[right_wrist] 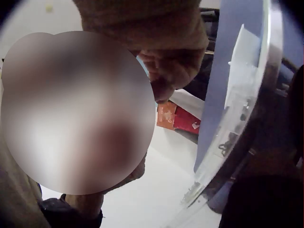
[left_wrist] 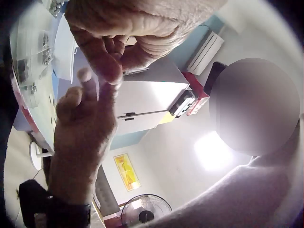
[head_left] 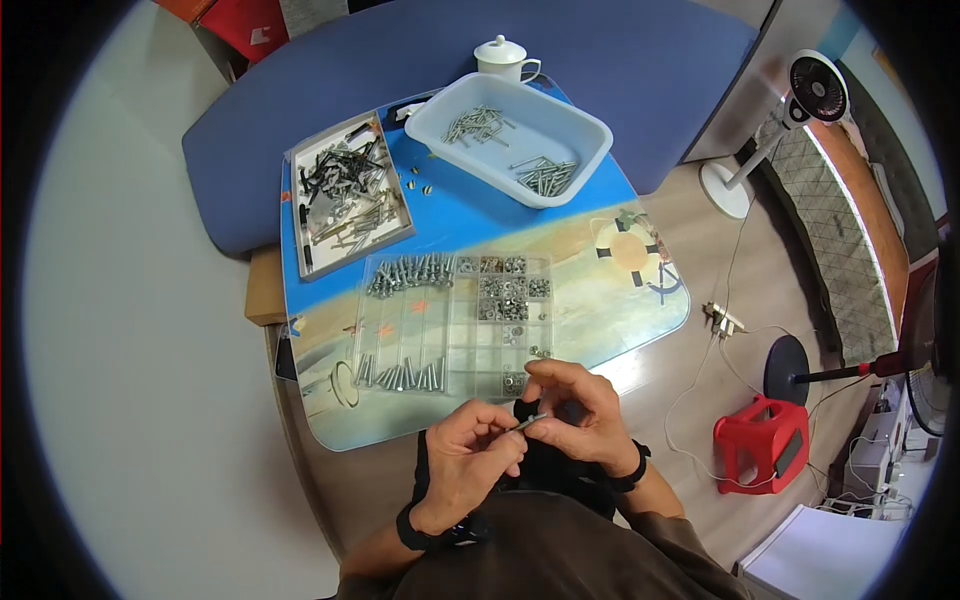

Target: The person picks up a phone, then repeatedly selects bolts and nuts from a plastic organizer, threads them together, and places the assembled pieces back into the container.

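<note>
Low over my lap in the head view, just off the table's near edge, a thin metal screw (head_left: 524, 424) lies between both hands. My left hand (head_left: 468, 456) pinches one end with thumb and forefinger. The other end is held in the fingertips of my right hand (head_left: 582, 418); I cannot tell whether a nut sits there. In the left wrist view, my left hand (left_wrist: 133, 23) curls at the top and my right hand (left_wrist: 85, 128) meets it from below. The fingers hide the screw there. A clear compartment box (head_left: 450, 340) with bolts and nuts stands just beyond the hands.
Behind the box, a white tub (head_left: 430, 125) holds two heaps of screws. A shallow box (head_left: 408, 228) of black and brass-coloured hardware lies left of it. Further back is a lidded white cup (head_left: 500, 58). A red stool (head_left: 745, 440) stands on the floor at right.
</note>
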Tool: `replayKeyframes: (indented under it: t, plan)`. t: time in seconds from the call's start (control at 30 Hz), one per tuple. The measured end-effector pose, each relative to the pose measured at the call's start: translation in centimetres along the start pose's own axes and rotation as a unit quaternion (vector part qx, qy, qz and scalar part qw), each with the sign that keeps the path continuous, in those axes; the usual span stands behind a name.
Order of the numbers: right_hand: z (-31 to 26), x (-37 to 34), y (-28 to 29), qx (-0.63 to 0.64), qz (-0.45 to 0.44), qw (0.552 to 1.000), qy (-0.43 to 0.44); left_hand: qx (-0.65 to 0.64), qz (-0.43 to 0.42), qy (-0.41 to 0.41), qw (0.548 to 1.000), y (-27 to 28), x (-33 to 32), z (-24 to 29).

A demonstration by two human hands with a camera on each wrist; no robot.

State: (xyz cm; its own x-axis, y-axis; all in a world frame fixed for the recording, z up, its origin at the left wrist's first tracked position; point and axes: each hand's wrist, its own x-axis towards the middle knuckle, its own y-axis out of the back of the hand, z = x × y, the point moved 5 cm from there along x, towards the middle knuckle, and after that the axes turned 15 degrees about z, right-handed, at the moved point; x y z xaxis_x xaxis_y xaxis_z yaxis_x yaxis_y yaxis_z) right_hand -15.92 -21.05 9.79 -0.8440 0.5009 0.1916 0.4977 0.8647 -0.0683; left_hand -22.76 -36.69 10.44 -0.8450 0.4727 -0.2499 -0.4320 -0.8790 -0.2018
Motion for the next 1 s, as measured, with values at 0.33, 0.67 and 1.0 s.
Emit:
replayKeyframes:
  t: [0.33,0.67,1.0]
  plan:
    - [0.5,0.3,0.4,0.021,0.007,1.000,-0.001,-0.040,-0.002,0.036,0.999,0.0,0.3,-0.2]
    - [0.1,0.8,0.2,0.013,0.004,1.000,0.016,-0.054,-0.013,0.043,0.998,-0.3,0.6,-0.3]
    - [0.9,0.9,0.3,0.041,0.010,0.999,-0.002,-0.066,-0.007,0.064,0.996,0.3,0.9,-0.5]
